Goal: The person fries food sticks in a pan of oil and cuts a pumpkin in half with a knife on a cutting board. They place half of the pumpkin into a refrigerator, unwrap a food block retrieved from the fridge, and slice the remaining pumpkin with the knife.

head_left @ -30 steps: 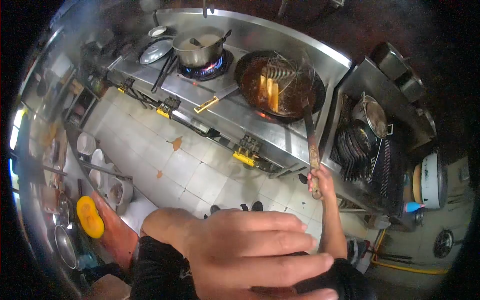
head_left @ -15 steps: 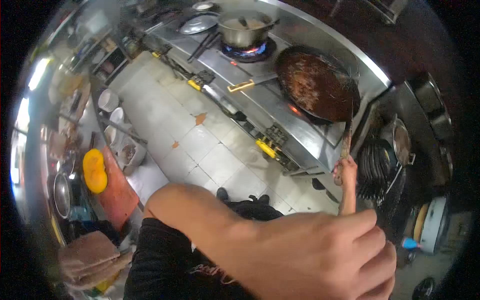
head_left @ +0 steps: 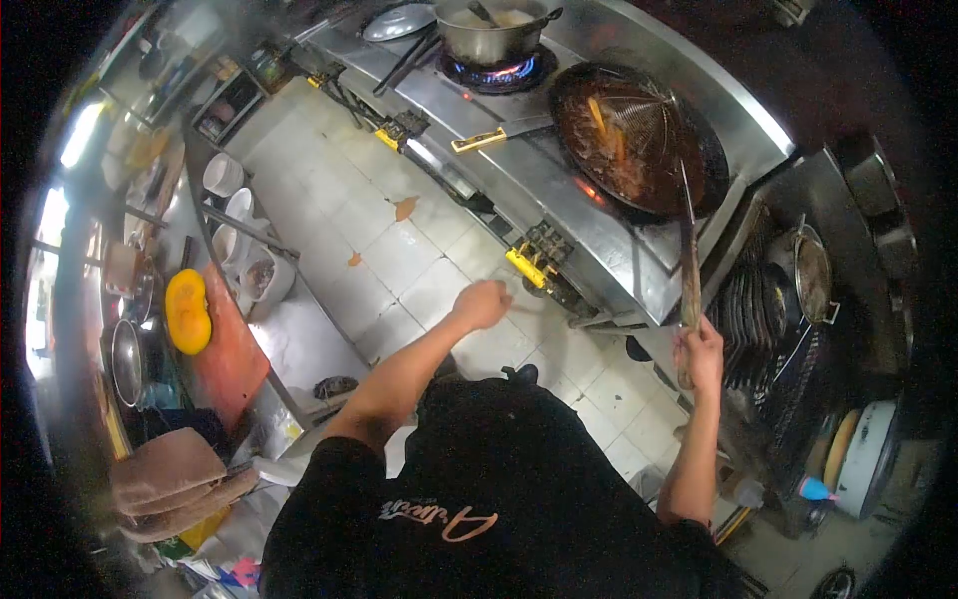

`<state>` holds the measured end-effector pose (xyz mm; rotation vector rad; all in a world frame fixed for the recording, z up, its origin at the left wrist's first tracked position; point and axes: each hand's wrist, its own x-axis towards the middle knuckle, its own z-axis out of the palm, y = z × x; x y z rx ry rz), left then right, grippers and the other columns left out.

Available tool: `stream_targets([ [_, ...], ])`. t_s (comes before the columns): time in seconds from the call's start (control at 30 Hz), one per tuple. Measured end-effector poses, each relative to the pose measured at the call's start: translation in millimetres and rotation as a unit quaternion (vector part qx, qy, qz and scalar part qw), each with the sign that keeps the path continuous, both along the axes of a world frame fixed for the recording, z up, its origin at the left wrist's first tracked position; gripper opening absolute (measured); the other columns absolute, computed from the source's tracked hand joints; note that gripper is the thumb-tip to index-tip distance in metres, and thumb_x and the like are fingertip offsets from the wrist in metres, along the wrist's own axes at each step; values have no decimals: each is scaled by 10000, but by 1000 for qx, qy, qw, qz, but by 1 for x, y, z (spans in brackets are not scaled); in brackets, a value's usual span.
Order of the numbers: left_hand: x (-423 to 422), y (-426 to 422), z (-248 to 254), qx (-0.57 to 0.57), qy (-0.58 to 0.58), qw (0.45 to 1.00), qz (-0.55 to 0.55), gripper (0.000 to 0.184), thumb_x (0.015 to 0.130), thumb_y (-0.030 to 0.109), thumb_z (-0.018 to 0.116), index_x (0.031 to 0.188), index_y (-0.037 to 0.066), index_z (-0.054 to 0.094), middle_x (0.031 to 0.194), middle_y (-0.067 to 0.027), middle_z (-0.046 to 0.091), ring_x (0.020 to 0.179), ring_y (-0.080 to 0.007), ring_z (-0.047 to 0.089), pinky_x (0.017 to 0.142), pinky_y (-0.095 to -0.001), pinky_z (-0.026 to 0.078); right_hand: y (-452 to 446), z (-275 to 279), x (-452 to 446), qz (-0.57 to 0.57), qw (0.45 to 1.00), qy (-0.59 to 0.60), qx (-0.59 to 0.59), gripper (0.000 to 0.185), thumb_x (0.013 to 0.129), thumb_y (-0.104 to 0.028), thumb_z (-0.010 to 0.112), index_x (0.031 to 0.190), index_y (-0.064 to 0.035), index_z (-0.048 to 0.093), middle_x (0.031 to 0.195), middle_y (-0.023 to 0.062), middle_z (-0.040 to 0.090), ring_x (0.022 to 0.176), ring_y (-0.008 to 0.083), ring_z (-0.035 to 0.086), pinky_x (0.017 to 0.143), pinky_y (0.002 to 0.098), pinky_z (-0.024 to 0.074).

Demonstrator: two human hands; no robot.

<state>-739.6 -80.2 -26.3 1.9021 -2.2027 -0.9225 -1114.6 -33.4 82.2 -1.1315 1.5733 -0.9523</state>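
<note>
My right hand (head_left: 702, 354) is closed around the long handle of a mesh strainer (head_left: 639, 118). The strainer's wire head is over the dark liquid in a large wok (head_left: 711, 165), and I cannot tell how much of it is submerged. Elongated orange pieces (head_left: 602, 122) show in the liquid beside the mesh, with bubbling around them. My left hand (head_left: 483, 303) hangs above the floor in front of the stove, its fingers curled, with nothing visible in it.
A pot (head_left: 489, 38) stands over a lit burner behind the wok. A yellow-handled metal utensil (head_left: 481, 140) lies on the stove top. Yellow valve handles (head_left: 527, 268) line the stove's front. To the left, a cut pumpkin (head_left: 188, 311) rests on an orange cutting board (head_left: 228, 364).
My left hand has drawn back from close to the camera to above the floor at the left. The strainer head now shows farther left in the wok, and orange pieces have come into sight.
</note>
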Motion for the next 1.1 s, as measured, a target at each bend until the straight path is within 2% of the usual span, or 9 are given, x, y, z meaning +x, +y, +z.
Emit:
stream_targets([
  [0.27,-34,-65,-39,-6,-9,991,134,299,822,287,496,959,50,617,919,-187,640,858,-354,615,742,-452,496,41,40,-2,-33,999,-34,11,158,810,-78,475,942,-10,530,635,39,514,426,111,485,363,244,391],
  [0.4,-36,-54,-57,-21,-3,995,102,364,802,327,531,961,8,607,946,-202,634,878,-348,615,764,-448,494,26,16,4,-78,992,95,-36,454,785,-9,520,1237,-24,499,673,18,536,423,59,450,385,202,359],
  [0.53,-1,-27,-70,8,19,996,90,385,786,329,543,936,-20,607,945,-213,632,897,-358,608,795,-451,481,-12,-30,-6,-28,921,342,-184,515,761,60,526,1266,-25,477,1119,164,595,936,219,596,790,291,459],
  [0.6,31,-20,-84,56,1,994,91,384,786,329,533,919,-23,611,944,-219,628,912,-363,600,799,-449,478,-24,-23,5,-14,969,226,-104,542,765,69,530,1292,-22,441,1289,189,488,1156,256,486,948,328,371],
  [0.8,135,19,-53,26,54,970,235,363,787,333,528,895,-1,621,918,-215,629,901,-366,596,796,-452,476,-51,-82,-50,12,866,477,-147,573,767,-99,632,1289,4,419,1189,220,529,1036,311,561,830,337,442],
  [0.87,172,30,-69,21,72,952,298,357,781,352,562,901,21,626,891,-197,637,871,-360,602,773,-443,481,-27,22,48,36,867,449,-212,566,792,-409,632,1122,41,533,827,241,612,751,378,587,701,433,458],
  [0.97,222,57,-76,7,87,928,361,361,781,365,581,907,30,632,882,-187,641,858,-356,607,765,-437,481,-51,8,43,2,799,576,-176,684,787,-501,628,1149,68,512,896,248,599,765,356,585,661,427,473],
  [1.0,239,65,-75,1,89,922,377,364,782,366,583,909,29,634,883,-187,641,859,-356,608,767,-436,480,-62,7,58,2,711,612,-346,613,852,-474,557,1138,66,520,905,239,602,804,359,585,686,435,481],
  [1.1,281,85,-67,51,85,918,383,382,778,359,552,913,9,624,909,-203,633,884,-378,593,772,-449,467,-99,34,162,123,751,500,-413,526,924,-416,445,1184,38,499,1034,217,581,909,359,568,789,426,472],
])
